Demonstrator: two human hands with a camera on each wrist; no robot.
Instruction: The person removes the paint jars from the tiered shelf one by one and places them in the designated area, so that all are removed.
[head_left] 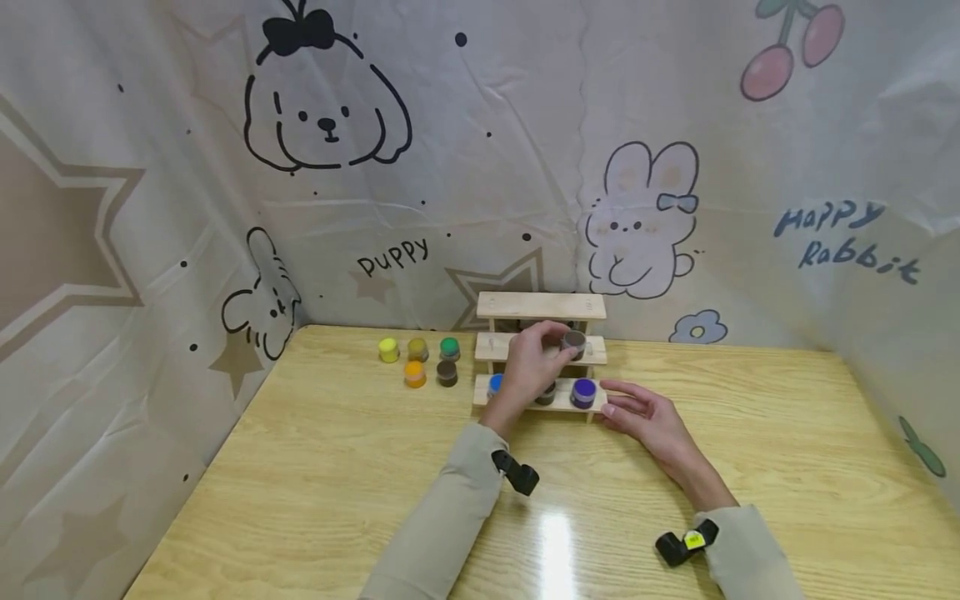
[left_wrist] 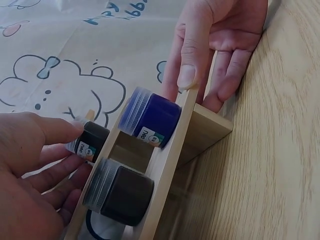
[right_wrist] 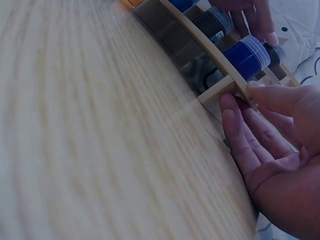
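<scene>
We read step as placing: left hand (head_left: 531, 362) fingers pinched on dark jar (head_left: 574, 343), at right end of middle tier (head_left: 491, 347); can't tell if seated. Right hand (head_left: 648, 421) clamped on rack's (head_left: 540, 305) lower right end. Next likely needs level set-down, clean release.

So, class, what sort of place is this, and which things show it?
Probably a tabletop craft corner: a wooden table, cartoon-printed sheeting behind it, and small colored jars on and beside a tiered rack.
</scene>
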